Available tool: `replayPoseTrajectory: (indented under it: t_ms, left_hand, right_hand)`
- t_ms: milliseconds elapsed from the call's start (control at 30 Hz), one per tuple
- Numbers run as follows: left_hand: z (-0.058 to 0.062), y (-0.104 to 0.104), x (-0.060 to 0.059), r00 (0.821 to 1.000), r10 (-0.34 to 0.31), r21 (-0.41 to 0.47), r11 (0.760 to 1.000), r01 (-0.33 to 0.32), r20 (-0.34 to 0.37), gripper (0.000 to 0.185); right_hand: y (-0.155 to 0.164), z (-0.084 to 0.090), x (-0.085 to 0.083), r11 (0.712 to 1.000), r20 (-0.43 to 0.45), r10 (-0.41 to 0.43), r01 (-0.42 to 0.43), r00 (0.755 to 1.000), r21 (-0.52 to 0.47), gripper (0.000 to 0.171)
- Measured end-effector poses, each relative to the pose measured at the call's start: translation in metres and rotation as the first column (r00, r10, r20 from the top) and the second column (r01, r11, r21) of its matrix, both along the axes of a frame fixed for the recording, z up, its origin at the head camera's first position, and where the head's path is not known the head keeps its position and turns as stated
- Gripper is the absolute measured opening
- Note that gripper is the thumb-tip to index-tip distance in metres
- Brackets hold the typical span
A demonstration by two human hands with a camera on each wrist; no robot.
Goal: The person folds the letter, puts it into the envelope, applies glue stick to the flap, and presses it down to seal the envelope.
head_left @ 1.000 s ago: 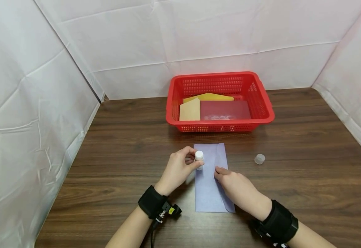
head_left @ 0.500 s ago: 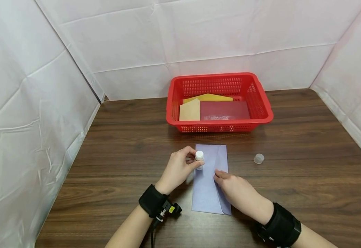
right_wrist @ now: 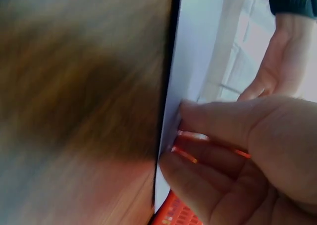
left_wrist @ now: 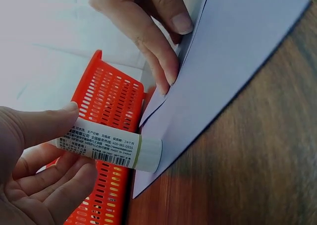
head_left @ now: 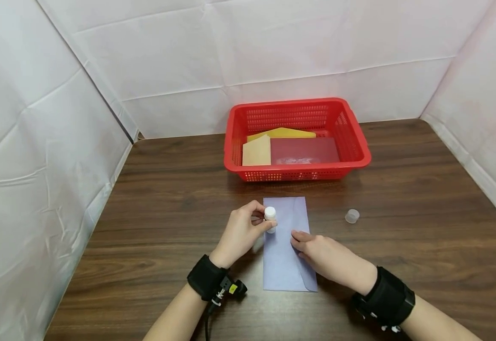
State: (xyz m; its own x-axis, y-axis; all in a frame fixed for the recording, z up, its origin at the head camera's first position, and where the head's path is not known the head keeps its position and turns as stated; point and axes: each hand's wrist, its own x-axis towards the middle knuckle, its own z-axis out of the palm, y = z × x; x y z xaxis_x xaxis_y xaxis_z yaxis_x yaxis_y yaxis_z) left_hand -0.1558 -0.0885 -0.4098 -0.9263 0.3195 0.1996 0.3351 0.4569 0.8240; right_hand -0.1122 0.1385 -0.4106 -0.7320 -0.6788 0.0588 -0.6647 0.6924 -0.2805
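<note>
We found a wood-grain table (head_left: pixel 166 199) backed by white cloth (head_left: pixel 175 57). On it lay a lilac envelope (head_left: pixel 279 265), short of a red basket (head_left: pixel 297 166); a small translucent cap (head_left: pixel 352 216) sat apart to the right. The left hand (head_left: pixel 239 234) held a white tube (head_left: pixel 270 214) upright between thumb and fingers at the envelope's left margin, in our judgement to steady it there. The right hand (head_left: pixel 329 259), fingers partly bent, touched the flap (head_left: pixel 302 215) at its edge, probably to control it; whether it pinched we could not tell. The left wrist view alone disclosed the tube's printed label (left_wrist: pixel 116 158) and green band (left_wrist: pixel 137 150); only the head view showed the cap.
</note>
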Motion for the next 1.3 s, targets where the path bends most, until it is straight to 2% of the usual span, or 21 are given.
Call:
replayPoseTrajectory:
  t_ms: [200, 533, 733, 900, 1000, 1100, 1300]
  left_hand:
    - [0.000, 0.000, -0.002, 1.000, -0.002, 0.006, 1.000, 0.002, 0.004, 0.021]
    - [-0.001, -0.002, -0.001, 1.000, 0.002, 0.012, 1.000, -0.002, 0.007, 0.021]
    - [-0.002, -0.002, -0.001, 1.000, -0.003, 0.017, 1.000, 0.003, 0.005, 0.021]
    - [-0.001, -0.002, 0.000, 1.000, 0.000, 0.025, 1.000, -0.001, 0.014, 0.020]
    - [-0.002, -0.002, 0.000, 1.000, -0.002, 0.031, 1.000, 0.002, 0.015, 0.020]
    - [-0.001, -0.003, 0.000, 1.000, -0.005, 0.026, 1.000, 0.004, 0.011, 0.019]
    - [-0.001, -0.002, 0.001, 1.000, -0.006, 0.024, 1.000, 0.005, 0.020, 0.019]
  right_hand:
    - [0.007, -0.001, -0.008, 0.999, 0.072, 0.012, -0.009, 0.997, -0.034, 0.037]
    - [0.010, -0.011, -0.001, 0.998, 0.024, 0.051, -0.051, 0.998, -0.037, 0.045]
    - [0.016, -0.003, -0.002, 0.996, 0.138, 0.077, -0.071, 0.987, -0.047, 0.049]
    - [0.019, 0.001, -0.009, 0.997, 0.272, 0.077, -0.069, 0.959, -0.036, 0.060]
    - [0.021, 0.001, -0.012, 0.998, 0.316, 0.062, -0.052, 0.947, -0.042, 0.067]
    - [0.022, 0.000, -0.015, 0.996, 0.286, 0.073, -0.058, 0.955, -0.063, 0.064]
    - [0.022, -0.009, -0.020, 0.991, 0.113, 0.094, -0.081, 0.989, -0.111, 0.039]
